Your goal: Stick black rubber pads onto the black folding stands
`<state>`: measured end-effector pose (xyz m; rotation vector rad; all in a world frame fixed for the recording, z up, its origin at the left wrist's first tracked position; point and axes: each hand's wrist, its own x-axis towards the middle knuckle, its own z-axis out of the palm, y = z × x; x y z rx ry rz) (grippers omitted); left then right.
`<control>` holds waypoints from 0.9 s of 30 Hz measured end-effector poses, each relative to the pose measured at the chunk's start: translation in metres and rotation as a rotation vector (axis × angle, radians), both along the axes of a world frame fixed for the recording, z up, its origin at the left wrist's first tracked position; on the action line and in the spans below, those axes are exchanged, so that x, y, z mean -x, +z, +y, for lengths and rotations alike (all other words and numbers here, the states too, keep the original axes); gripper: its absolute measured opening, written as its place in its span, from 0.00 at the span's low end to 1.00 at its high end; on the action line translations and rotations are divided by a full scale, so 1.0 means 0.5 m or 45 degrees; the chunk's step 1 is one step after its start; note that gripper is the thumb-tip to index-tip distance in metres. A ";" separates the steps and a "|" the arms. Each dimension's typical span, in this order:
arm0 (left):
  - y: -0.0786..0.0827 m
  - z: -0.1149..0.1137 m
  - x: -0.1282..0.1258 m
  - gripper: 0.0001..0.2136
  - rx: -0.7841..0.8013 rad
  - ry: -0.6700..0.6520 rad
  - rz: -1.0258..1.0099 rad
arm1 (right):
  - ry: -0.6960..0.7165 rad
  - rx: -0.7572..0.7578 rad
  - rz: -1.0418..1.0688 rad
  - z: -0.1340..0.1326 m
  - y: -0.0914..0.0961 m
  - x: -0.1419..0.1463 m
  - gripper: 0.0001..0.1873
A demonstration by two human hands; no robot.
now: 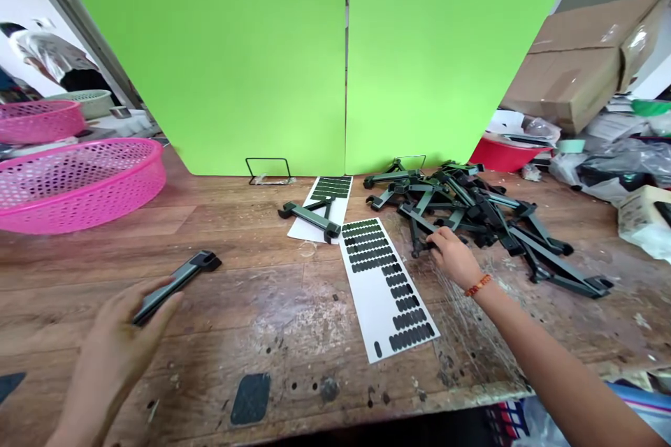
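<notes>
My left hand (118,346) is closed around one end of a folded dark green-and-black plastic stand (181,283), low over the left part of the table. On the right, my right hand (456,258) has its fingertips closed on another such stand (416,220), at the near left edge of a heap of similar stands (461,199). Between the hands lies a white sheet of black oval stickers (370,300), with part of its rows bare. Behind it, a single opened stand (314,218) rests on a second sheet with dark strips (335,188).
Two bright green panels (235,56) stand across the back of the worn wooden table (251,328). A pink basket (84,181) is at left, a red basin (506,154) and cardboard box (576,70) at right. Another person (57,56) bends over in the far left background.
</notes>
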<state>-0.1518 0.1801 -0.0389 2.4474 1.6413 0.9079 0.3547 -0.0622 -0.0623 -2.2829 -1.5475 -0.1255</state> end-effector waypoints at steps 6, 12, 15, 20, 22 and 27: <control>0.022 -0.149 -0.186 0.21 0.570 -0.485 -0.442 | 0.268 -0.301 0.633 0.006 0.104 0.143 0.09; 0.013 -0.273 -0.305 0.34 1.660 -0.661 -1.270 | 0.644 -0.210 1.966 0.023 0.085 0.341 0.10; -0.006 -0.275 -0.298 0.36 1.705 -0.567 -1.298 | 0.602 0.031 1.759 0.007 0.053 0.358 0.07; -0.048 -0.235 -0.243 0.37 1.358 -0.341 -0.940 | 0.392 0.221 0.786 -0.051 0.021 0.310 0.05; -0.062 -0.226 -0.230 0.34 1.215 -0.343 -0.756 | 0.375 0.281 0.714 -0.068 0.004 0.305 0.06; -0.050 -0.252 -0.238 0.25 0.494 -0.318 -0.170 | 0.330 0.292 0.590 -0.077 -0.029 0.324 0.07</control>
